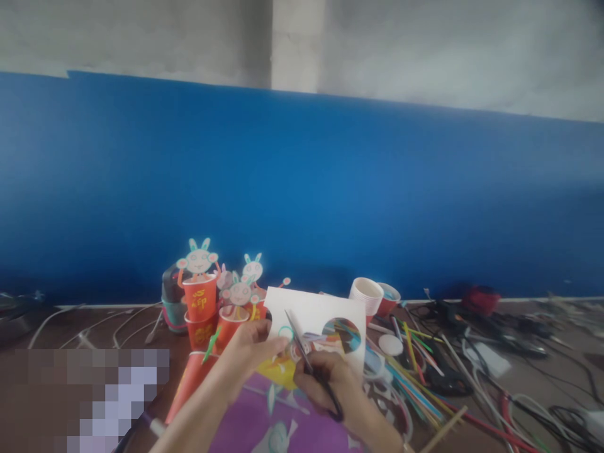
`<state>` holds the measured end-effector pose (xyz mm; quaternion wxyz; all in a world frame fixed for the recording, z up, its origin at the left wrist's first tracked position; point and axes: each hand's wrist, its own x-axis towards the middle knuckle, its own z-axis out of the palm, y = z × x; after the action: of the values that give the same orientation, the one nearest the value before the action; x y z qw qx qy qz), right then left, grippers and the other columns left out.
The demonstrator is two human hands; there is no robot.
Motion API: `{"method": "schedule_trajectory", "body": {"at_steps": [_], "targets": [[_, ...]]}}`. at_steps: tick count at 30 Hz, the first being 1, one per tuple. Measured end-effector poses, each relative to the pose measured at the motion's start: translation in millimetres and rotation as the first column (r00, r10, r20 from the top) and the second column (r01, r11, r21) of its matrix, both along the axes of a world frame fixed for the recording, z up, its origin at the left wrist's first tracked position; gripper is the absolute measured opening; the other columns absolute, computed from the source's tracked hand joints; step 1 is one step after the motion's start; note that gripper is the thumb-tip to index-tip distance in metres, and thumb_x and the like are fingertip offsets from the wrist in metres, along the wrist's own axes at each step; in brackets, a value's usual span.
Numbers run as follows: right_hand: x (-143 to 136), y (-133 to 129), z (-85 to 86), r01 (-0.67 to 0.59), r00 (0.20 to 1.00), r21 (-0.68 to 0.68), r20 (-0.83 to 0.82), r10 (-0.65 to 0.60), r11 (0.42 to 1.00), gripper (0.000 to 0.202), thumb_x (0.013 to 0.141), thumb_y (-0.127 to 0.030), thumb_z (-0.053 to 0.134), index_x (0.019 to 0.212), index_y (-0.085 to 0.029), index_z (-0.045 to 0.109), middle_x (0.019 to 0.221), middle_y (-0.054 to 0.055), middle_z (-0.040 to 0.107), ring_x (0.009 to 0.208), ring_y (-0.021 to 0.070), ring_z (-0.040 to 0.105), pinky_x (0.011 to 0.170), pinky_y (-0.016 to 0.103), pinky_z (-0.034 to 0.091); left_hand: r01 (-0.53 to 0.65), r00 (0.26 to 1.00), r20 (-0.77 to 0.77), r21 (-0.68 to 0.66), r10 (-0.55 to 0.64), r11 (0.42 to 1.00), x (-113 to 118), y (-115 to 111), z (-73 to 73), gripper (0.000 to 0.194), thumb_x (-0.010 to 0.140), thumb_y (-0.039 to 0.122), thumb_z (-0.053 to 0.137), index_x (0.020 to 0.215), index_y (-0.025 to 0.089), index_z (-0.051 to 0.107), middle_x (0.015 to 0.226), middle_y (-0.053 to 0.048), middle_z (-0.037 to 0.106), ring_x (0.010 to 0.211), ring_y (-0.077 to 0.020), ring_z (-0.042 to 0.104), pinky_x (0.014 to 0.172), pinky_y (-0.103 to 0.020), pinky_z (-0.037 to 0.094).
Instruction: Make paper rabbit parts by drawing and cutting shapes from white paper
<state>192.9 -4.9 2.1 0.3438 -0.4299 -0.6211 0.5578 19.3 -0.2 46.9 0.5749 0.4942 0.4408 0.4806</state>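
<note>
A sheet of white paper (302,305) with cut-out holes is pinched at its left edge by my left hand (257,345). A green circle is drawn on the sheet beside my left fingertips. My right hand (330,380) is closed on dark-handled scissors (302,346), whose blades are parted and point up and left over the paper near that circle. Below both hands lies a purple sheet (283,421) with paper scraps on it, and a yellow piece (280,372) shows between the hands.
Red paper cups (201,299) with paper rabbit figures (198,261) stand at the left. White stacked cups (367,294) are behind the paper. Coloured sticks (418,399), cables (514,402) and a white disc (391,345) lie at the right. A blue panel (302,189) rises behind.
</note>
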Motion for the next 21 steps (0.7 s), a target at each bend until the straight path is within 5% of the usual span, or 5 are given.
{"method": "schedule_trajectory", "body": {"at_steps": [15, 21], "targets": [[0, -3, 5.3, -0.017, 0.997, -0.09, -0.075, 0.01, 0.996, 0.031, 0.065, -0.041, 0.074, 0.066, -0.015, 0.058, 0.041, -0.009, 0.043, 0.032, 0.004, 0.034, 0.033, 0.017, 0.023, 0.04, 0.997, 0.07, -0.024, -0.039, 0.999, -5, 4, -5.1, 0.027, 0.061, 0.036, 0.08, 0.064, 0.013, 0.065, 0.061, -0.001, 0.063, 0.057, -0.011, 0.052, 0.058, -0.022, 0.039], [-8, -5, 1.9, 0.054, 0.99, -0.103, -0.126, -0.067, 0.993, 0.032, 0.068, -0.044, 0.07, 0.063, -0.017, 0.052, 0.036, -0.011, 0.038, 0.03, 0.0033, 0.029, 0.031, 0.016, 0.019, -0.122, 0.942, 0.303, -0.095, 0.146, 0.988, 28, -10, -9.6, 0.03, 0.062, 0.041, 0.079, 0.069, 0.015, 0.065, 0.06, 0.0, 0.062, 0.06, -0.0122, 0.057, 0.057, -0.021, 0.044]]}}
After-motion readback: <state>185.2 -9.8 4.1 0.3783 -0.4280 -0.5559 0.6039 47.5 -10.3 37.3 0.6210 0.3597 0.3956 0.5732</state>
